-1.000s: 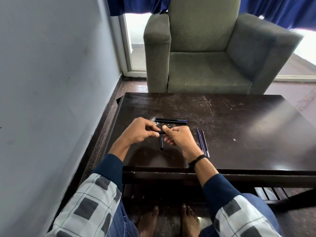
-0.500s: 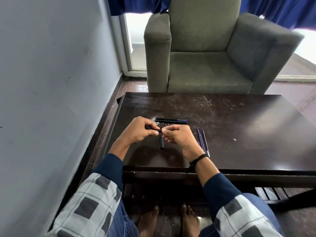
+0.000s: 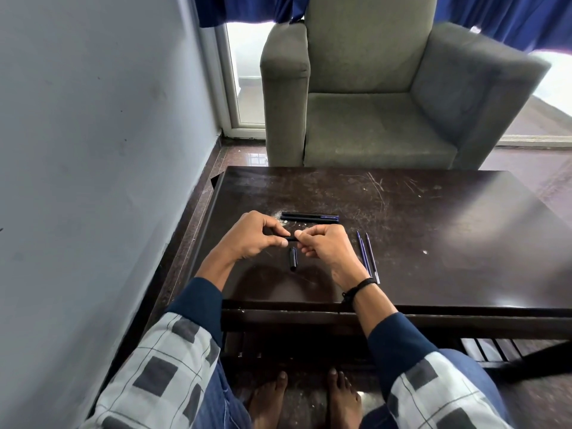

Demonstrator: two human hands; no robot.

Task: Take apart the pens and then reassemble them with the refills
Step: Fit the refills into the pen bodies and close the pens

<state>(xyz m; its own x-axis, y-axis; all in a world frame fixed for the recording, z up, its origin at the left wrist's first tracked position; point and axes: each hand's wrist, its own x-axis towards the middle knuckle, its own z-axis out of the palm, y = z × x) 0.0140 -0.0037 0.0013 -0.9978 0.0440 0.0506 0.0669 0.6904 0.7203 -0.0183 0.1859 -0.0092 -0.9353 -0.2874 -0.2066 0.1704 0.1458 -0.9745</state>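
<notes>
Here, a dark pen piece [image 3: 292, 239] is held level just above the surface [image 3: 433, 243], near its front left part, between the left hand [image 3: 250, 239] and the right hand [image 3: 328, 249]. Each grip is narrow: thumb and fingertips are pinched on one end of the piece, and only a short stretch shows between them. The step in hand is judged to be a pulling or twisting apart of the piece, though a joining cannot be ruled out.

Risks from here:
- If the joint gives suddenly, a half may be flung from the fingers and roll over the near edge of the surface.
- The short black pen part [image 3: 293, 259], lying loose just below the hands, may be knocked by a wrist.
- The two blue refills [image 3: 368, 255], lying side by side just beside the right wrist, may be swept off by the forearm.
- Their thin tips may be bent if they are forced into a barrel off-axis.

Two dark pens [image 3: 309, 217] lie side by side just beyond the hands.

No tray or box is visible, and all parts lie directly on the surface. The only hollow bodies are the pen barrels. Whether the held piece contains a refill cannot be told, since it is covered by the fingers.
</notes>
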